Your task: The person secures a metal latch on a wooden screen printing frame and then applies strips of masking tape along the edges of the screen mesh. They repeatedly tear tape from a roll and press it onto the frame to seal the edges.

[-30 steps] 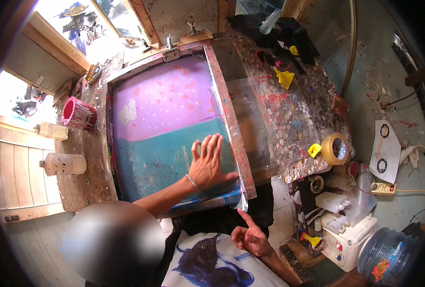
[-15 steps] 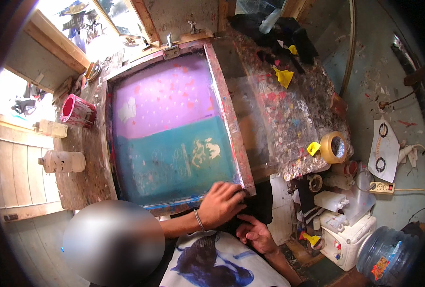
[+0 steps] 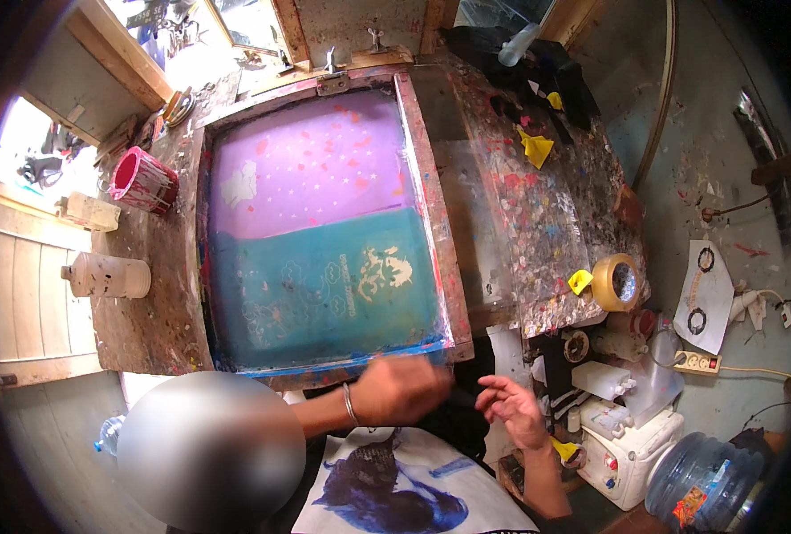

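Observation:
In front of me lies a wooden-framed printing screen (image 3: 324, 236), its mesh purple in the far half and teal in the near half, with pale figures showing in the teal. My left hand (image 3: 404, 389), with a bracelet at the wrist, hovers by the frame's near edge; motion smears its fingers, and whether it holds anything does not show. To its right, my right hand (image 3: 514, 411) is raised off the frame, fingers spread and bent with nothing in them.
A paint-stained red pot (image 3: 150, 182) and a whitish bottle (image 3: 110, 276) stand left of the screen. To the right, a tape roll (image 3: 616, 283) sits on the paint-crusted board (image 3: 538, 214). A blue water jug (image 3: 707, 481) and white container (image 3: 627, 454) are at lower right. A blurred patch covers the lower left.
My left hand has come off the frame's near right corner, moving slightly nearer me. My right hand has moved right and up, its fingers spreading. The view has shifted slightly.

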`<action>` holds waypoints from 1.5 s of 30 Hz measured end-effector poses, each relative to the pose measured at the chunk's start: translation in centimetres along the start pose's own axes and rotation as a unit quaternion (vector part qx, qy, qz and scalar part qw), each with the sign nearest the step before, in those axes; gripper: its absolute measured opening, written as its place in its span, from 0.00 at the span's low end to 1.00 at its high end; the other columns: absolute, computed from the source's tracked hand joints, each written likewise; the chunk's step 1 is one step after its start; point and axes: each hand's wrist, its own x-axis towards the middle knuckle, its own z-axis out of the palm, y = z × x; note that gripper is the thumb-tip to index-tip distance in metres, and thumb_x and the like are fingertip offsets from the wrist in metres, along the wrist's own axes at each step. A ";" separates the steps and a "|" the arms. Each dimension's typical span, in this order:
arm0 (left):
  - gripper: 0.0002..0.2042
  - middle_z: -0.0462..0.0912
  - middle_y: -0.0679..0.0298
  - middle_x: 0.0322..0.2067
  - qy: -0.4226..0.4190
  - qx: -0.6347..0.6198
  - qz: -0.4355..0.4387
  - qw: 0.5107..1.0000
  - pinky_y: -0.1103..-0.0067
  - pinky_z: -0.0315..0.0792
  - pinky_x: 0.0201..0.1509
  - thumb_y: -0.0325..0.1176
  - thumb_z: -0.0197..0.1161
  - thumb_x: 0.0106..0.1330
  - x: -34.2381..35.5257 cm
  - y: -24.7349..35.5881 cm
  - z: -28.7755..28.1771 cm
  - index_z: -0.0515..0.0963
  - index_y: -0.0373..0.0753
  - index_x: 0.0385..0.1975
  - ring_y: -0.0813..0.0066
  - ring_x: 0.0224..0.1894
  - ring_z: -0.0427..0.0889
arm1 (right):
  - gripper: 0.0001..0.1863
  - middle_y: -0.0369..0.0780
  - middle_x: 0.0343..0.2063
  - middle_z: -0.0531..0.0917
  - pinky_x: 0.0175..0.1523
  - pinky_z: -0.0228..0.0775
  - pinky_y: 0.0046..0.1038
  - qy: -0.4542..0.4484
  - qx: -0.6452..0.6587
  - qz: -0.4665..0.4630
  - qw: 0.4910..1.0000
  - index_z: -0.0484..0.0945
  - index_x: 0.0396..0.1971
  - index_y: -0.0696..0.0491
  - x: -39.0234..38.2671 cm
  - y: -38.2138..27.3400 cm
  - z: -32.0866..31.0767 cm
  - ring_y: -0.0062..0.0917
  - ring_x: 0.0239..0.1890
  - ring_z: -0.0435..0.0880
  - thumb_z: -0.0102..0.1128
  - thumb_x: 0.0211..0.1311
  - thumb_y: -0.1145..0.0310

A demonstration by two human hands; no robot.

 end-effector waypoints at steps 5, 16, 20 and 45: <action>0.24 0.77 0.49 0.53 0.203 -0.244 -0.292 0.902 0.69 0.72 0.59 0.34 0.60 0.68 4.7 -3.2 -1.4 0.65 0.31 0.60 0.56 0.56 0.77 | 0.30 0.41 0.37 0.81 0.41 0.67 0.19 0.034 0.009 -0.042 0.998 0.69 0.57 0.61 1.1 -2.6 -0.3 0.18 0.34 0.75 0.63 0.58 0.60; 0.34 0.67 0.35 0.58 0.194 -0.099 -0.195 0.956 0.62 0.63 0.65 0.40 0.59 0.65 4.4 4.5 3.1 0.54 0.30 0.65 0.39 0.61 0.69 | 0.29 0.43 0.35 0.81 0.39 0.68 0.21 0.043 -0.010 -0.071 0.997 0.70 0.54 0.62 2.9 -4.4 -0.3 0.21 0.33 0.76 0.63 0.57 0.59; 0.24 0.76 0.42 0.51 0.033 -0.274 -0.152 0.949 0.64 0.73 0.56 0.33 0.62 0.63 2.8 4.1 1.4 0.66 0.34 0.58 0.44 0.54 0.77 | 0.29 0.43 0.35 0.81 0.38 0.69 0.21 0.054 -0.018 -0.076 0.995 0.70 0.54 0.62 3.4 -5.1 -0.8 0.21 0.34 0.77 0.63 0.57 0.60; 0.36 0.50 0.60 0.73 -0.104 0.211 -0.013 0.972 0.67 0.38 0.76 0.50 0.56 0.66 -0.8 0.6 3.4 0.57 0.32 0.68 0.70 0.76 0.44 | 0.17 0.47 0.35 0.86 0.47 0.74 0.33 0.370 -0.631 -0.005 0.682 0.84 0.36 0.56 12.1 -18.4 -19.4 0.33 0.38 0.85 0.70 0.53 0.59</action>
